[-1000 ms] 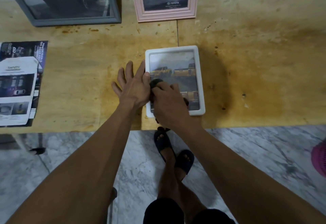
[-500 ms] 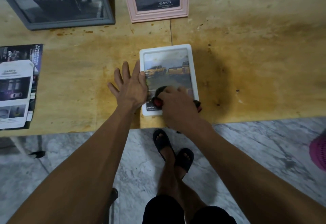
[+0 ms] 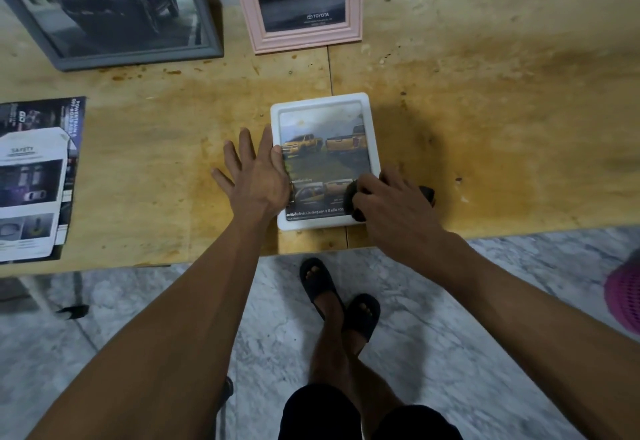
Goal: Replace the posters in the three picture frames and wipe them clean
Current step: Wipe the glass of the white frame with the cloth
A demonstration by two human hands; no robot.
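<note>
A small white picture frame lies flat near the table's front edge, showing a poster of yellow pickup trucks. My left hand lies flat with spread fingers against the frame's left edge, thumb on the rim. My right hand grips a dark cloth and presses it on the frame's lower right corner. A grey frame with a dark car poster and a pink frame with a Toyota poster lean at the back of the table.
Loose posters and brochures are stacked at the table's left edge. The stained wooden table ends just below the white frame. My sandalled feet stand on the marble floor. A pink object is at the right edge.
My right hand with the cloth has slid from the middle of the glass down and to the right corner. My left hand has stayed at the frame's left edge.
</note>
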